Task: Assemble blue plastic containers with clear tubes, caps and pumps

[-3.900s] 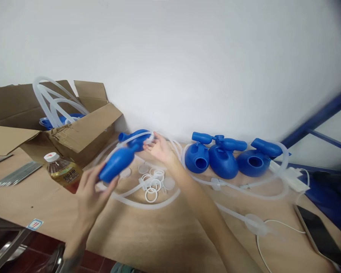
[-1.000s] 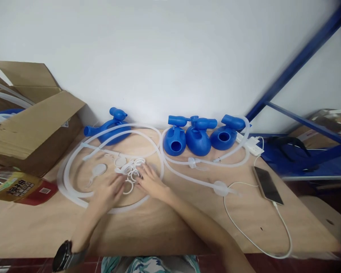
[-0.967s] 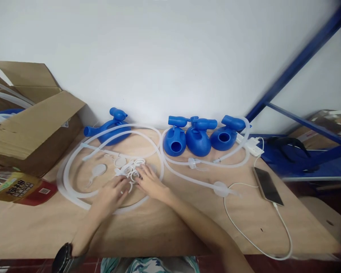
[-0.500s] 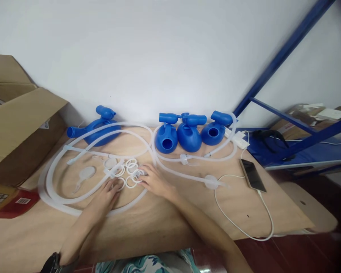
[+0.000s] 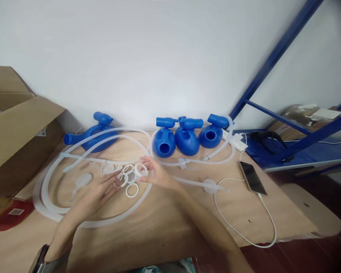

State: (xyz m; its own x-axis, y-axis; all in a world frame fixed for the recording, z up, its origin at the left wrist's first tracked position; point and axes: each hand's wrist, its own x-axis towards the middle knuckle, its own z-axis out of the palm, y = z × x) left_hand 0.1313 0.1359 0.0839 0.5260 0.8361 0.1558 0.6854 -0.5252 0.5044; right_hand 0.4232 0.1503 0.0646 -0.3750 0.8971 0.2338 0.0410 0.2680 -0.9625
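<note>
My right hand (image 5: 156, 175) pinches a white ring (image 5: 141, 163) between thumb and fingers, tilted up a little over the pile. Beside it, several more white rings (image 5: 132, 196) lie loosely overlapped on the wooden table (image 5: 147, 235). My left hand (image 5: 106, 185) is open, its fingers stretched out against the left side of the ring pile; whether they touch a ring I cannot tell. A round translucent cap (image 5: 84, 179) with a strap lies left of that hand. Another translucent cap (image 5: 107, 169) sits just beyond its fingers. Clear tubing (image 5: 116, 218) loops around both hands.
Several blue plastic bottles with handles, one at left (image 5: 100, 140) and others such as this (image 5: 164, 142), stand along the wall. At left is an open cardboard box (image 5: 22, 129). A phone (image 5: 252, 178) with its white cable (image 5: 224, 215) lies at right, near a blue metal frame (image 5: 275, 62).
My right hand has lifted a ring from the pile. The left hand has shifted left and its fingers have straightened off the nearest ring. The view has tilted slightly.
</note>
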